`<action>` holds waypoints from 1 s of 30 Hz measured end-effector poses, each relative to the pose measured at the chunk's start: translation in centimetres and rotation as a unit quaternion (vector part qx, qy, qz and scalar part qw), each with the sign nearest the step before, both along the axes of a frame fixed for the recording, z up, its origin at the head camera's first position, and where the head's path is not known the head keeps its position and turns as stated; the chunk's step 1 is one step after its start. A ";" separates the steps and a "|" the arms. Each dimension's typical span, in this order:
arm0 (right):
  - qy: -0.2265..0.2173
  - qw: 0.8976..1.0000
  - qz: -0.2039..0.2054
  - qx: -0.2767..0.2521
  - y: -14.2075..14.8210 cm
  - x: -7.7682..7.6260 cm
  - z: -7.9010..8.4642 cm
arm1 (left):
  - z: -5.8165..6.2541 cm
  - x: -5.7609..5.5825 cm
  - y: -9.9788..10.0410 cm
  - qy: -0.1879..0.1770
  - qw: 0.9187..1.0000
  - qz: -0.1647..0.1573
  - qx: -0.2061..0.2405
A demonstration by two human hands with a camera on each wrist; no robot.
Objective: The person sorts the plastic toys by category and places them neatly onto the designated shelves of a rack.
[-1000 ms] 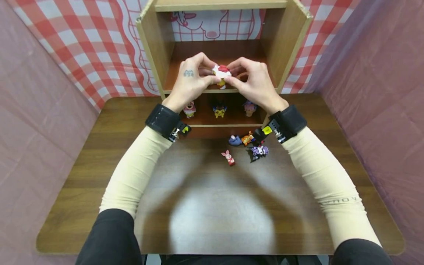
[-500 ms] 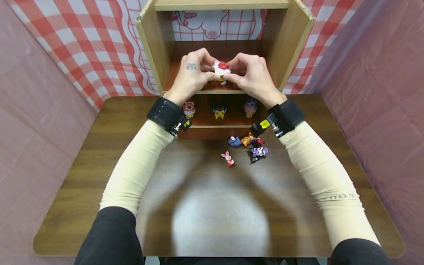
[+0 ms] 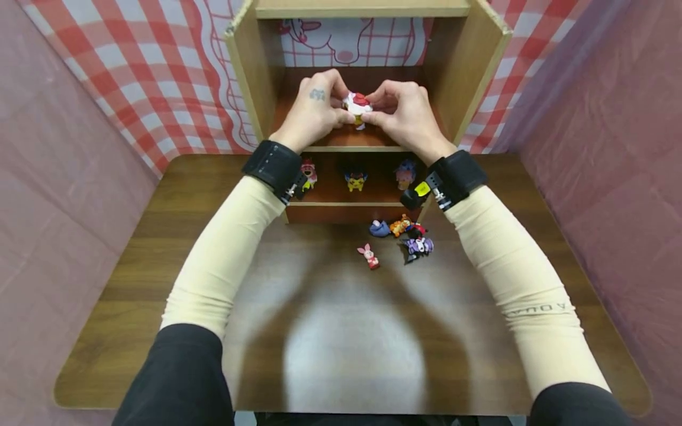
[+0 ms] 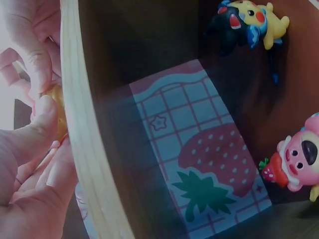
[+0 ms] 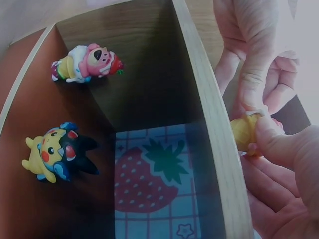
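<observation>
In the head view my left hand and right hand pinch one small figurine between thumbs and fingers, one hand at each side. Its top is white and red, its lower part yellow. They hold it upright at the upper compartment of a wooden shelf unit. The wrist views show the figurine's yellow part just above the shelf board's edge, partly covered by fingers. Below, in the lower compartment, stand a pink bear figurine, a yellow figurine with a dark hood and a blue-and-pink figurine.
On the wooden table before the unit lie a blue figurine, an orange tiger figurine, a pink long-eared figurine and a purple figurine. The unit's side walls flank both hands.
Both hands have moved forward with the figurine, farther over the upper shelf board. They keep their grip on it. The other figurines stay where they were.
</observation>
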State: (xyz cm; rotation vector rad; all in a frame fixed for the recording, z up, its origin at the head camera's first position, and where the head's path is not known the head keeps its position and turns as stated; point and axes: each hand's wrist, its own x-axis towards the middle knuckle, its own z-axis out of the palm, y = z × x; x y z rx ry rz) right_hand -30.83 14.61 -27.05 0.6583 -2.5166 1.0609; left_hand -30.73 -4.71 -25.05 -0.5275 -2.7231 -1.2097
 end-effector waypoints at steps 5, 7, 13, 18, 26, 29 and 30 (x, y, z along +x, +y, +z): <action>-0.009 1.000 0.003 -0.006 -0.3 -0.7 -0.4 | 0.0 -0.5 0.0 -0.037 0.999 -0.003 0.021; -0.012 1.000 -0.006 -0.005 -0.2 -0.9 -0.4 | 0.0 -0.8 0.3 -0.045 0.999 -0.004 0.029; -0.029 0.999 -0.037 0.004 0.8 -0.9 -0.4 | -0.2 -1.3 1.8 -0.040 0.999 0.001 -0.003; -0.027 0.999 -0.041 -0.010 1.4 -1.3 -0.3 | 0.0 -1.6 2.7 -0.015 0.999 0.010 -0.048; -0.029 0.999 -0.036 -0.021 1.1 -2.1 -0.1 | -0.2 -1.6 2.6 0.045 0.995 0.025 -0.081; -0.036 0.999 -0.029 -0.007 0.8 -2.1 -0.1 | -0.4 -1.4 2.4 0.054 0.994 0.030 -0.088; -0.040 0.999 -0.028 0.000 0.8 -2.0 -0.1 | -0.5 -1.4 2.3 0.059 0.994 0.030 -0.090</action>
